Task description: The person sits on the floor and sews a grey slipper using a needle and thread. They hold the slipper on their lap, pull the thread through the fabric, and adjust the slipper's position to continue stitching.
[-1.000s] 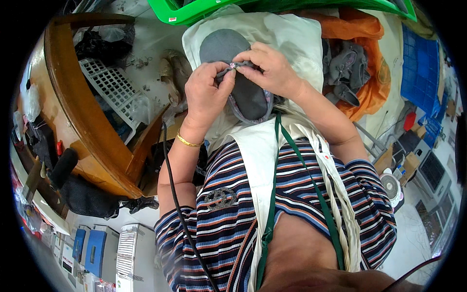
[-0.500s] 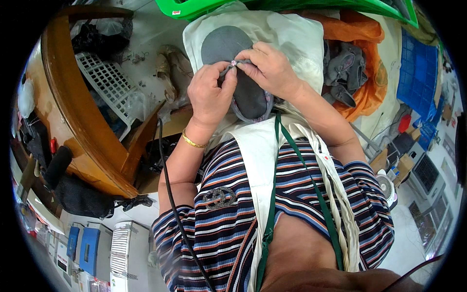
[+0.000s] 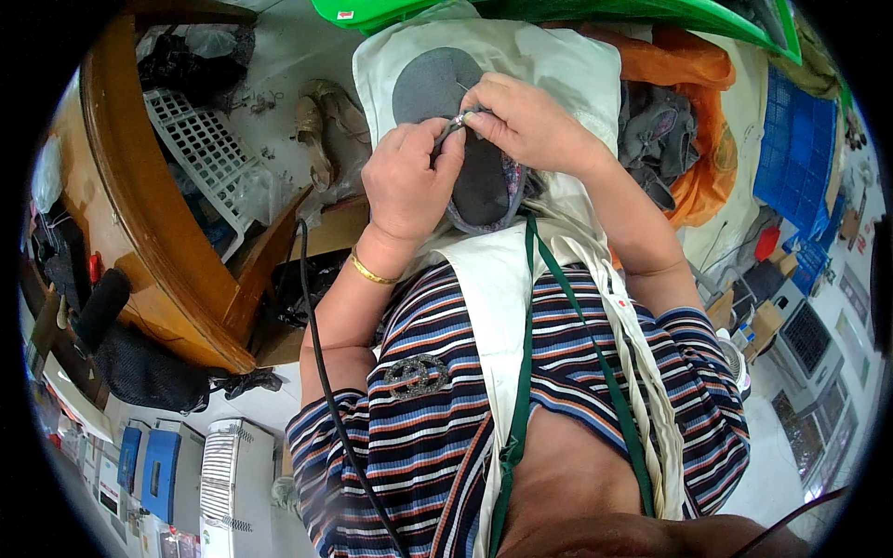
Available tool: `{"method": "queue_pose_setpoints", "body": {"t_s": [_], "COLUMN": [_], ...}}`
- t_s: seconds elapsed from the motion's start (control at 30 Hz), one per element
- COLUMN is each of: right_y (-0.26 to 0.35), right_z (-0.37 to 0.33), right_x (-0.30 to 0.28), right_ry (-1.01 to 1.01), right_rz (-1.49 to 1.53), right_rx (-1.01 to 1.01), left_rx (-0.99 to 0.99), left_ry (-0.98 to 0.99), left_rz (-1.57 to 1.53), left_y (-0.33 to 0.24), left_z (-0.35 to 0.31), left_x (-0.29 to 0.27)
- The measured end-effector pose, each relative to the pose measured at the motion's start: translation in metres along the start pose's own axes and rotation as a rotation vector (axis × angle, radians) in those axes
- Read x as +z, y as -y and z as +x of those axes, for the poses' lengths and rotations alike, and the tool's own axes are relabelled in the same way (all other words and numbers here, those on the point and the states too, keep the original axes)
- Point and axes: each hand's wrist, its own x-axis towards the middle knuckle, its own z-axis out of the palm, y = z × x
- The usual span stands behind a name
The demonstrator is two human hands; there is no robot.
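A grey cloth shoe (image 3: 428,86) with a floral-patterned lining lies across my lap on a white cloth (image 3: 567,70), its rounded toe pointing away from me. My left hand (image 3: 407,177) is closed, pinching the shoe's opening edge between thumb and forefinger. Close beside it, my right hand (image 3: 532,126) pinches the same edge from the right, fingertips almost touching the left ones. A small, light patterned bit of lining shows between them. By the right fingertips there is a thin pale line, too fine to name for sure. The hands partly cover the shoe's middle.
An orange bag (image 3: 716,139) to the right holds several grey shoes (image 3: 660,135). Ahead is a green plastic basket (image 3: 558,11). A curved wooden table (image 3: 139,205) stands left, near a white plastic crate (image 3: 200,139) and a pair of beige shoes (image 3: 316,139). A black cable (image 3: 321,363) hangs by my left arm.
Both hands and the shoe have shifted slightly right. My right fingers have turned a little at the edge, and the thin pale line now shows beside them.
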Motion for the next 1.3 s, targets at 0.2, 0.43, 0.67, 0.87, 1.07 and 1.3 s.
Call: {"method": "queue_pose_setpoints", "body": {"t_s": [0.2,0.43,0.67,0.87,1.07,1.3], "right_y": [-0.004,-0.01,-0.002,-0.008,-0.011,0.007], "right_z": [-0.002,-0.007,-0.008,-0.007,-0.005,-0.011], "right_x": [0.0,0.009,0.003,0.006,0.004,0.006], "right_ry": [0.004,-0.063,-0.017,-0.046,0.003,-0.071], "right_rz": [0.029,0.082,0.083,0.049,0.08,0.077], "right_rx": [-0.007,-0.032,0.001,-0.059,-0.043,0.123], "left_rx": [0.12,0.041,-0.002,0.105,0.097,-0.38], "left_ry": [-0.071,-0.022,0.012,-0.024,-0.023,0.233], "left_rz": [0.056,-0.048,-0.067,-0.001,-0.006,-0.296], "left_y": [0.002,0.005,0.007,0.01,0.009,0.009], "left_z": [0.0,-0.003,-0.002,-0.002,-0.002,0.017], "left_x": [0.007,0.011,0.009,0.01,0.009,-0.006]}}
